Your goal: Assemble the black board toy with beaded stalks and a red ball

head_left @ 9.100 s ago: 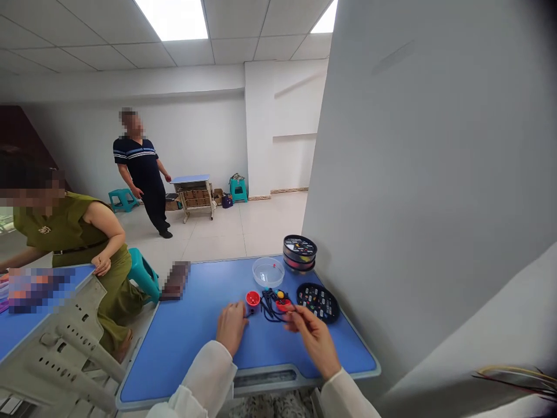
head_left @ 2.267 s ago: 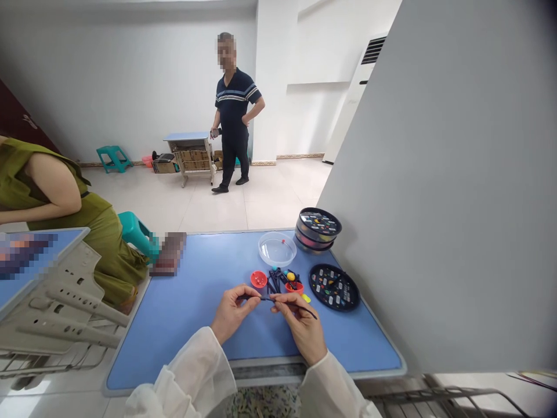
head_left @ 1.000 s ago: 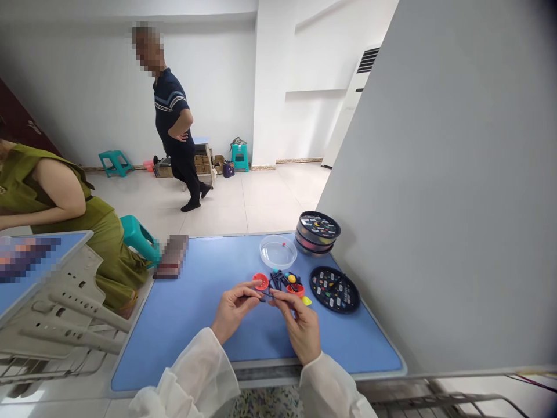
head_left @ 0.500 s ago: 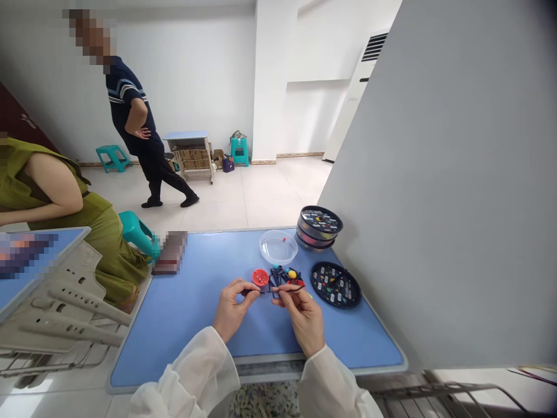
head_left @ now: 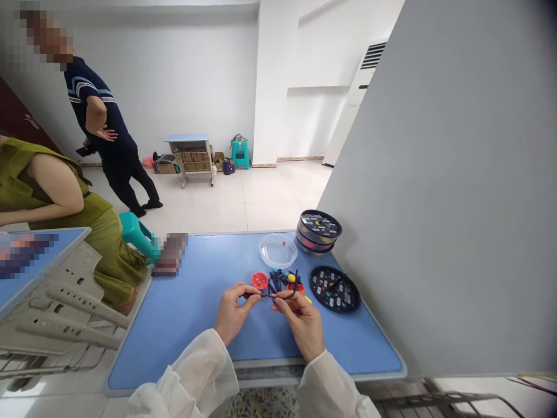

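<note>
The 1 view looks from the wearer's head, forward and steeply down onto the blue desk point(head_left: 174, 313). It sits above the near edge, close behind the left hand point(head_left: 232, 310) and right hand point(head_left: 304, 325), and takes in both white sleeves point(head_left: 204, 360). Beyond, it reaches over the floor point(head_left: 221, 209) to the far wall point(head_left: 195, 75), with another desk point(head_left: 26, 284) cut off at left and a grey panel point(head_left: 435, 174) filling the right.
</note>
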A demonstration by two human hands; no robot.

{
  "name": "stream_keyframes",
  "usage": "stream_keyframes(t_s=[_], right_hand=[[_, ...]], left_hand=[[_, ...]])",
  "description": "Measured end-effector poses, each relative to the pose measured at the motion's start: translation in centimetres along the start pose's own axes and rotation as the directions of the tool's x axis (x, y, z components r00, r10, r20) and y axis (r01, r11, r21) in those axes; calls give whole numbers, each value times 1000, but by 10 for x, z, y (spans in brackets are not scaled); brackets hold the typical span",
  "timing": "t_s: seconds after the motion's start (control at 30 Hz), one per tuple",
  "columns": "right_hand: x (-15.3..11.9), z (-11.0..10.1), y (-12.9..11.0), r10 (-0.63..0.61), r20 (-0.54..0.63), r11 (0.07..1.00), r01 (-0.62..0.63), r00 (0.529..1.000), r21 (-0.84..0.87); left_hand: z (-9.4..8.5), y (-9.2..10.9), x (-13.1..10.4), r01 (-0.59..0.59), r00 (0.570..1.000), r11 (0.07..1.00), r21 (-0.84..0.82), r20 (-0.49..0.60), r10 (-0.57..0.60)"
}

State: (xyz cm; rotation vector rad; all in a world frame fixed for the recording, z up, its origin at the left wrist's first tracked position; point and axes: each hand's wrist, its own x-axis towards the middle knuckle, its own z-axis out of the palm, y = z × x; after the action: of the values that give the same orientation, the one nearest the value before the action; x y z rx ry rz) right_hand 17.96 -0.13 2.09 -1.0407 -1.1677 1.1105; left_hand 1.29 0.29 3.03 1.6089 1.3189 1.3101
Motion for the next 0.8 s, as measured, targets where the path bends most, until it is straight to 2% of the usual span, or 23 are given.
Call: stream_keyframes(t_s=[0.37, 0.6, 0.7, 0.8], right_hand=[[-1, 0, -5, -107, 24, 988, 109, 994, -113], [1, -2, -8, -89, 31, 981, 93, 996, -171], [2, -2, -2, -83, 26, 981, 86, 996, -174], [8, 1, 11, -101, -28, 992, 98, 995, -82]], left_hand=[[2, -9, 0, 49, 999, 999, -24, 8, -49], [4, -10, 1, 73, 996, 997, 3, 49, -73], [7, -12, 0, 69, 997, 998, 4, 43, -69], [10, -20, 2, 38, 999, 999, -11, 39, -38]])
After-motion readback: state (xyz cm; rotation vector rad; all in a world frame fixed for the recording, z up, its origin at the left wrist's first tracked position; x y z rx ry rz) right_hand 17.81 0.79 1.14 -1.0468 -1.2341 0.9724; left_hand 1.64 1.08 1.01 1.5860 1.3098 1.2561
